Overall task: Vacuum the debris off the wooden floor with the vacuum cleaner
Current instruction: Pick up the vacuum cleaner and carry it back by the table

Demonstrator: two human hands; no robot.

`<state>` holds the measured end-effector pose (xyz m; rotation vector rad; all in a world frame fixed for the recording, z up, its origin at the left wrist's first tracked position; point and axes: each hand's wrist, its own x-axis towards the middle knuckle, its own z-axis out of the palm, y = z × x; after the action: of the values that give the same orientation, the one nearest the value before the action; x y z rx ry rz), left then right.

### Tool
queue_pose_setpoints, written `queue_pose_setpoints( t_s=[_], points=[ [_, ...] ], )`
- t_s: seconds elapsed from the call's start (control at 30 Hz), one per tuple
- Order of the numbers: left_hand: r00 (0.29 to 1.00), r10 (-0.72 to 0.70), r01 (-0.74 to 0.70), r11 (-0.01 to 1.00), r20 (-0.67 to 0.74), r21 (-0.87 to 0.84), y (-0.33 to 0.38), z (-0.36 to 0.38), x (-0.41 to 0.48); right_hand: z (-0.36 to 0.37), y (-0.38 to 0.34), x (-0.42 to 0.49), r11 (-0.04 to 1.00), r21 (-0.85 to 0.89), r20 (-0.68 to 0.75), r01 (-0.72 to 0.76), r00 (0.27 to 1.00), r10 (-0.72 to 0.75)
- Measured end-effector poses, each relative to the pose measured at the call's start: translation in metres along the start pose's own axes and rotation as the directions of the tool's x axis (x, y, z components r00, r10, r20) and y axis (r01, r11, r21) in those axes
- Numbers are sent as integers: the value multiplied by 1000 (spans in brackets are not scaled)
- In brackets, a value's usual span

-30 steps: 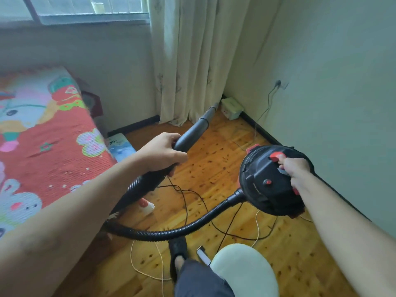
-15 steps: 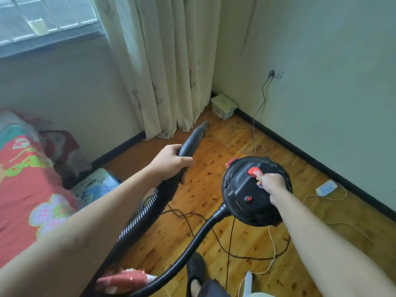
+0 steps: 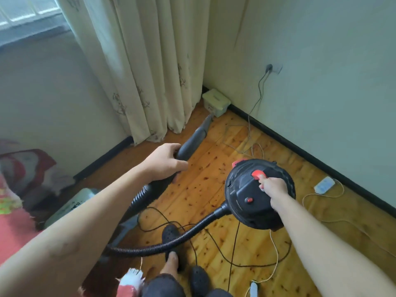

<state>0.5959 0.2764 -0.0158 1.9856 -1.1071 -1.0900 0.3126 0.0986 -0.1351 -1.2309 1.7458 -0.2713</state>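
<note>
A person's left hand (image 3: 165, 162) curls its fingers round the dark grey plastic wand (image 3: 192, 139) of a round black vacuum cleaner with red buttons (image 3: 244, 196), whose top handle the right hand (image 3: 272, 187) grips with closed fingers. The wand's narrow tip points at the yellow wooden floor (image 3: 353, 230) near the corner, close to a cream curtain (image 3: 150, 71) and a pale green box (image 3: 216, 101). Reddish-brown debris specks (image 3: 206, 178) dot the boards between wand and canister; a ribbed black hose (image 3: 199, 224) loops above the person's dark shoes (image 3: 198, 279).

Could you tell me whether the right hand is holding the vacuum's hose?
No, the right hand grips the canister handle; the left hand holds the wand.
</note>
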Motion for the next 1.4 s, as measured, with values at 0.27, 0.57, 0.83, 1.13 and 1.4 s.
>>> queue_pose_setpoints(
  t_s=[0.27, 0.57, 0.83, 1.13, 1.4],
  points=[
    [1000, 0, -1, 999, 31, 32, -72, -49, 72, 55, -29, 35, 975, 85, -80, -203, 974, 210],
    [988, -103, 124, 974, 117, -191, -122, -84, 142, 118, -88, 87, 986, -22, -51, -163, 985, 162],
    [984, -143, 169, 940, 108, -296, -160, -72, 200, 179, -105, 174, 982, -164, 24, -94, 995, 99],
    [966, -237, 257, 881, 100, -398, -219, -37, 287, 249, -75, 275, 969, -215, 154, -117, 976, 152],
    [954, -289, 299, 912, 80, -282, -290, 6, 331, 299, -39, 343, 964, -147, 221, -220, 943, 249]
  ],
)
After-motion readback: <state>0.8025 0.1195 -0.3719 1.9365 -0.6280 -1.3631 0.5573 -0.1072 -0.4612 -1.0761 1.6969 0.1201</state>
